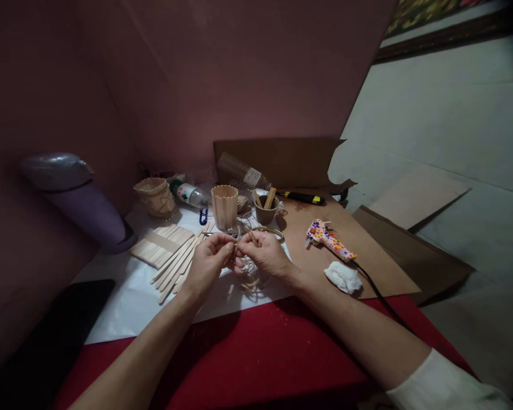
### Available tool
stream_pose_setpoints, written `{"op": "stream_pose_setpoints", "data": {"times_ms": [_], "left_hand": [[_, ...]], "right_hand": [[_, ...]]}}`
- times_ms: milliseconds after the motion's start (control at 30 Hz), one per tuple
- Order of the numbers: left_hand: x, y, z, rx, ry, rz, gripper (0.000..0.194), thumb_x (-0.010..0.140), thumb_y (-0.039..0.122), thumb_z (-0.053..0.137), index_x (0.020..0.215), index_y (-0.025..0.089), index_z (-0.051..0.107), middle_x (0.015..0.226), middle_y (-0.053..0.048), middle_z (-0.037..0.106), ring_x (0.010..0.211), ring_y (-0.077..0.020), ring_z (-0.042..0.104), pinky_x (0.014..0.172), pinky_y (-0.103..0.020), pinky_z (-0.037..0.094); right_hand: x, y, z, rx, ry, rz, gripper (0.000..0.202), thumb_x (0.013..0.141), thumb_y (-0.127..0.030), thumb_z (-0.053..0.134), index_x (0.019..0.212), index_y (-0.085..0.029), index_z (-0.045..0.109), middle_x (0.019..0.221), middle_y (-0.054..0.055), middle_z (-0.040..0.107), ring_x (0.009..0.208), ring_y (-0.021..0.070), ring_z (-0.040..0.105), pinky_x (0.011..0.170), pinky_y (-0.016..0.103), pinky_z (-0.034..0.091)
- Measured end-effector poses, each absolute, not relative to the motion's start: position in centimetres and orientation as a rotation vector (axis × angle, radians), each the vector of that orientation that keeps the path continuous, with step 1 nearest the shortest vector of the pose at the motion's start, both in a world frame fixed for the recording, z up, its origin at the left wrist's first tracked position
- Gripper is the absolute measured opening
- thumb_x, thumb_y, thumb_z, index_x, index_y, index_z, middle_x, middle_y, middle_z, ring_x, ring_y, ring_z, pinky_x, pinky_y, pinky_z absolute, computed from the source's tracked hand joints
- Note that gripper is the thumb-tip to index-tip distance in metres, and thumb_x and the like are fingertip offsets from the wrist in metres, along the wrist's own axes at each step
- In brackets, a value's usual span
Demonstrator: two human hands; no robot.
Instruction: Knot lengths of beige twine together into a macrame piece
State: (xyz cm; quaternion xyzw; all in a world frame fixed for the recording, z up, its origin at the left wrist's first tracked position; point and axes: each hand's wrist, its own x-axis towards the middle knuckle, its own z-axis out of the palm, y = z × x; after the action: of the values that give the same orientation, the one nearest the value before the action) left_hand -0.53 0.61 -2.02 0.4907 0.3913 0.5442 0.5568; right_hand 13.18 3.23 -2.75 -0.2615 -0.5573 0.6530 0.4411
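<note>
My left hand [216, 256] and my right hand [265, 253] meet above the white paper, their fingers pinched on a thin brown twine [251, 285]. Loose loops of it hang down below and between the hands. Just behind them stands a cup made of craft sticks [224, 208] with a scalloped rim. Scissors [222, 233] lie by my left fingertips, partly hidden. Left of my left hand are loose craft sticks [175, 267] and a banded bundle of craft sticks [162, 245]. A ring-shaped golden item [271, 230] lies behind my right hand.
On the cardboard at right lie a flowered glue gun [331, 240] with a black cord, a crumpled white tissue [342, 277] and a yellow-black utility knife [304, 198]. Behind are plastic bottles [190, 195], a small pot [265, 212] holding sticks and a twine-wrapped cup [155, 198].
</note>
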Motion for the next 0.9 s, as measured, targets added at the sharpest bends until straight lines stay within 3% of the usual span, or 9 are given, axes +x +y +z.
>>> {"op": "stream_pose_setpoints", "data": {"times_ms": [233, 433, 900], "left_hand": [[-0.48, 0.42, -1.57, 1.19, 1.032, 1.31, 0.018, 0.071, 0.026, 0.068, 0.077, 0.012, 0.059, 0.066, -0.003, 0.065, 0.055, -0.0146, 0.061, 0.049, -0.027, 0.05], [-0.61, 0.53, -1.51, 1.252, 1.128, 1.265, 0.02, 0.07, 0.03, 0.07, 0.07, 0.011, 0.062, 0.053, -0.001, 0.061, 0.046, -0.0099, 0.055, 0.048, -0.021, 0.044], [-0.69, 0.59, -1.83, 1.295, 1.208, 1.295, 0.023, 0.068, 0.033, 0.071, 0.069, 0.013, 0.059, 0.055, 0.0, 0.061, 0.046, -0.0124, 0.058, 0.042, -0.022, 0.046]], "right_hand": [[13.4, 3.69, -2.76, -0.834, -1.398, 1.389, 0.018, 0.072, -0.031, 0.063, 0.068, -0.016, 0.054, 0.058, -0.002, 0.056, 0.051, 0.0091, 0.05, 0.049, 0.023, 0.038], [13.52, 3.82, -2.83, -0.903, -1.424, 1.313, 0.018, 0.07, -0.031, 0.063, 0.07, -0.015, 0.056, 0.054, -0.006, 0.046, 0.047, 0.0057, 0.035, 0.044, 0.021, 0.026], [13.52, 3.81, -3.08, -0.905, -1.474, 1.321, 0.018, 0.072, -0.032, 0.062, 0.077, -0.015, 0.057, 0.058, -0.004, 0.049, 0.05, 0.0078, 0.04, 0.047, 0.022, 0.03]]}}
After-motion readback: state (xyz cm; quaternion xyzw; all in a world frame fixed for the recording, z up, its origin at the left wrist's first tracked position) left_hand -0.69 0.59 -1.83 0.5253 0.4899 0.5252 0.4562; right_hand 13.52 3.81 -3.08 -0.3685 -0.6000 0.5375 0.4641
